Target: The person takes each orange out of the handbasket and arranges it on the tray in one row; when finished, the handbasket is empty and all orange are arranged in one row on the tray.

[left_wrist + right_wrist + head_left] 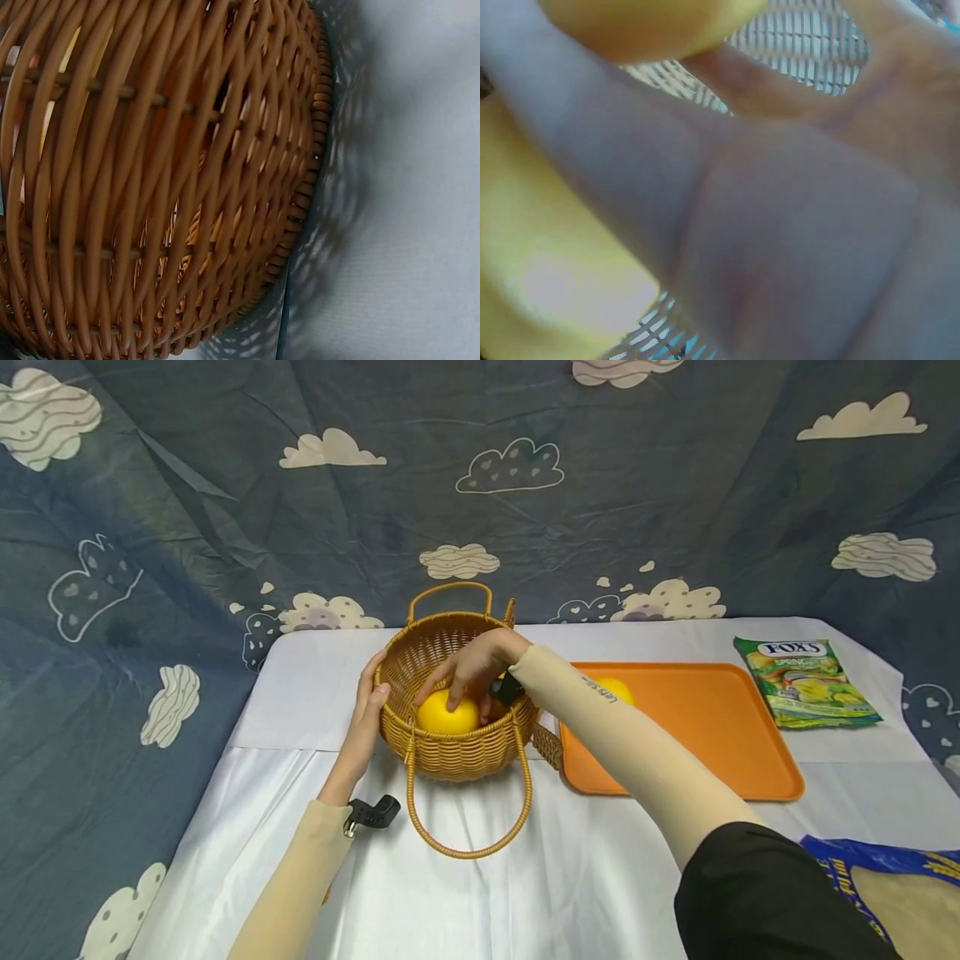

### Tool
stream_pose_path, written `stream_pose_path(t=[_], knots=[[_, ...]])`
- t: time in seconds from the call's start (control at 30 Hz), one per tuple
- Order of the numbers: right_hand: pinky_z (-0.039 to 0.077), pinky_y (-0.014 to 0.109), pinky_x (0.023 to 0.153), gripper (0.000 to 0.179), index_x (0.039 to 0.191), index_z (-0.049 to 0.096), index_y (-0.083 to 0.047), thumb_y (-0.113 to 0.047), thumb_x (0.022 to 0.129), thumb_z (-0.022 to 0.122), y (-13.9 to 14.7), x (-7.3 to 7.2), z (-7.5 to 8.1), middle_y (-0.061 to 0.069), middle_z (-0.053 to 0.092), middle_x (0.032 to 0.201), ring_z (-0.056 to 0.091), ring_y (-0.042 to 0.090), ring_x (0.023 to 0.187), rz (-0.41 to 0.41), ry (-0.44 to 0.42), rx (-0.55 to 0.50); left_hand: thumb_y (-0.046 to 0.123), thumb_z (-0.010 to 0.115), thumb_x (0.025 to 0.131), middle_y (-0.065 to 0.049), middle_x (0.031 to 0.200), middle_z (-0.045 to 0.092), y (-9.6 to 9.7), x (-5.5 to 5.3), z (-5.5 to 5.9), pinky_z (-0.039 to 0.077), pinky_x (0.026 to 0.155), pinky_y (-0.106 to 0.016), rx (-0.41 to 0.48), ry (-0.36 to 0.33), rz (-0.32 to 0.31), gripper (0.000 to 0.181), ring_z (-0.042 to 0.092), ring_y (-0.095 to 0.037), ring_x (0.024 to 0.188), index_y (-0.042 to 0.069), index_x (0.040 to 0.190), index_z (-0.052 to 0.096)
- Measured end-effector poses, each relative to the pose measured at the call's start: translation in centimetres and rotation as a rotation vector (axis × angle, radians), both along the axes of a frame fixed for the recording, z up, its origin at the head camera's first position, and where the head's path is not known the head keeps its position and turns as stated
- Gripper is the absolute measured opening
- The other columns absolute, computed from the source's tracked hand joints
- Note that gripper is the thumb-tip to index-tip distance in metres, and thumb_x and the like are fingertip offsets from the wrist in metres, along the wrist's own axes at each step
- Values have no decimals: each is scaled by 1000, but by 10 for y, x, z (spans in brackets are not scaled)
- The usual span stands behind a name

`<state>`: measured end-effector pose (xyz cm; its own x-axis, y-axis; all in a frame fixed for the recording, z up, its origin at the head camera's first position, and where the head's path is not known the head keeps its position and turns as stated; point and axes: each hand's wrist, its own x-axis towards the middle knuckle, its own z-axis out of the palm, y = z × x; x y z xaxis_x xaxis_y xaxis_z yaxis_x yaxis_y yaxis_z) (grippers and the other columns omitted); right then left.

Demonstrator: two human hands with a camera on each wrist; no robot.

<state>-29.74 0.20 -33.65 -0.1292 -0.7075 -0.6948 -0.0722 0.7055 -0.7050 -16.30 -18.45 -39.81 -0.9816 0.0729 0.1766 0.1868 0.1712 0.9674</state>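
Observation:
A wicker basket (pixel 450 758) stands on the white-covered table, its front handle hanging down and the back one upright. My left hand (pixel 365 710) rests against the basket's left side with fingers extended near the rim; the left wrist view shows the woven wall (pixel 165 165) but no hand. Inside the basket, my right hand (pixel 474 672) holds a smooth, round yellow fruit (pixel 447 713) from above, thumb and fingers about it. The right wrist view has one yellow fruit (pixel 652 26) by the fingers and another yellow surface (pixel 547 277) at left. The fruit's exact kind is unclear.
An orange tray (pixel 705 718) lies right of the basket, carrying a yellow fruit (pixel 617 689) partly hidden by my right forearm. Beyond it is a green FOX'S candy bag (pixel 810 685). A blue-edged package (pixel 900 885) sits at the near right. A cloud-patterned cloth hangs behind.

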Motion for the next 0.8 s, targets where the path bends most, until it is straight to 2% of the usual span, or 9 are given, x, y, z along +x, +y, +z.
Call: stream_pose_path(t=[0.07, 0.17, 0.27, 0.33, 0.43, 0.63, 0.8], knots=[[55, 39, 72, 57, 145, 43, -20, -5, 93, 58, 3, -1, 3, 7, 35, 140, 60, 29, 82, -21, 19, -38, 28, 32, 98, -9, 156, 12, 0, 0, 1, 14, 110, -51, -3, -1, 0, 58, 15, -31, 141, 17, 153, 16], [52, 46, 80, 58, 145, 42, -20, -5, 92, 60, 8, -3, 7, 7, 31, 145, 57, 29, 98, -44, 33, -89, 28, 32, 98, -9, 156, 12, 1, 1, 1, 14, 110, -50, -5, -4, 2, 59, 15, -31, 141, 17, 153, 16], [49, 52, 85, 60, 147, 38, -17, -3, 93, 58, 13, -5, 12, 7, 23, 151, 47, 30, 117, -62, 31, -142, 28, 32, 98, -8, 156, 12, 1, 1, 2, 14, 110, -50, -5, -4, 4, 59, 15, -29, 141, 17, 153, 16], [47, 54, 87, 60, 147, 37, -16, -2, 93, 57, 17, -5, 14, 8, 19, 153, 43, 31, 123, -87, 28, -172, 28, 32, 98, -8, 156, 13, 1, 1, 2, 14, 110, -49, -4, -4, 6, 59, 16, -28, 140, 16, 153, 17], [47, 54, 88, 57, 147, 36, -16, -2, 95, 54, 22, -7, 17, 10, 20, 152, 45, 32, 120, -122, 28, -214, 28, 32, 98, -8, 156, 13, 1, 1, 2, 14, 110, -49, -1, -4, 6, 59, 16, -27, 140, 16, 153, 16], [50, 47, 84, 53, 145, 37, -19, -6, 96, 53, 34, -11, 23, 13, 31, 142, 56, 31, 95, -156, 61, -308, 28, 32, 97, -8, 156, 12, 1, 1, 1, 14, 110, -48, 3, 6, -1, 60, 15, -26, 140, 15, 153, 16], [50, 44, 82, 54, 146, 36, -18, -7, 96, 54, 46, -12, 29, 15, 37, 139, 55, 29, 93, -156, 107, -406, 28, 32, 97, -9, 156, 12, 1, 1, 1, 14, 110, -48, 9, 9, -1, 60, 15, -28, 141, 15, 153, 16]])
